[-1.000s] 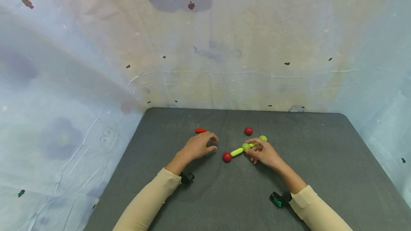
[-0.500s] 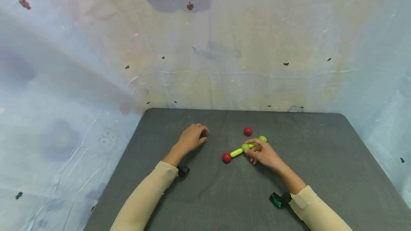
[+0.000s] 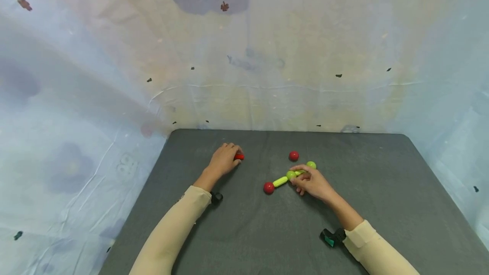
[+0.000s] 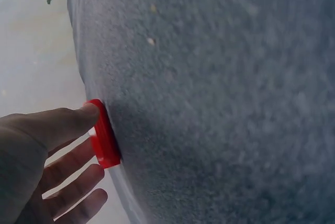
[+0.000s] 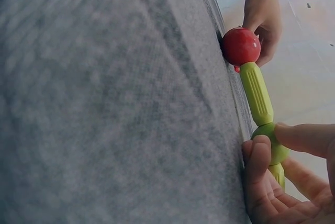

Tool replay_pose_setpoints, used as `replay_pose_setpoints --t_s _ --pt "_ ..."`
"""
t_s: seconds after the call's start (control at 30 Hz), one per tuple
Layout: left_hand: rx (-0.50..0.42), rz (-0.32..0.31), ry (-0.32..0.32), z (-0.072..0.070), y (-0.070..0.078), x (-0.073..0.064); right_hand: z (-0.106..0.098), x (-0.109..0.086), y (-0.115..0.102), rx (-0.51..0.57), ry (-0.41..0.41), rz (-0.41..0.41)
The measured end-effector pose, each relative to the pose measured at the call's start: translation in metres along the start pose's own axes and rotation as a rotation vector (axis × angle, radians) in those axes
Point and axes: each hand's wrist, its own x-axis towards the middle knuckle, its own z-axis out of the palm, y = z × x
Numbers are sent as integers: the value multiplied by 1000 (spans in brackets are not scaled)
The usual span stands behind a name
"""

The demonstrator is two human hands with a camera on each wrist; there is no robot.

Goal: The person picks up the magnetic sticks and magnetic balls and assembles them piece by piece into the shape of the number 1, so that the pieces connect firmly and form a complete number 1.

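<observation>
At the left of the table my left hand (image 3: 224, 159) pinches a short red rod (image 3: 239, 156). In the left wrist view, the thumb presses one end of the ribbed rod (image 4: 105, 139), and other fingers lie behind it. My right hand (image 3: 314, 183) holds the middle green ball (image 5: 277, 148) of a joined ball-and-rod chain between thumb and fingers. From that ball a yellow-green rod (image 5: 256, 96) runs to a red end ball (image 3: 268, 188). Another green ball (image 3: 311, 164) forms the far end; the second rod is partly hidden by the fingers.
A loose red ball (image 3: 293, 156) lies behind the chain. The dark grey table (image 3: 244, 232) ends at a patterned pale sheet (image 3: 267, 54) behind and at the sides. Both wrists carry a small black camera (image 3: 331, 237).
My left hand has moved left and away from me to the red rod and taken hold of it. The right hand keeps its hold on the chain.
</observation>
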Motion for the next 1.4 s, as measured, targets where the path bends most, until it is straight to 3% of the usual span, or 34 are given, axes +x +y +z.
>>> replay_pose_setpoints --t_s 0.53,0.8,1.4 --pt "-67 -42 -6 1 -4 2 0 2 0 5 -10 -3" --pt "-94 -67 -48 0 7 -7 0 1 -3 -5 -4 12" --pt "-105 32 -37 0 38 -36 -3 1 -2 -20 -16 0"
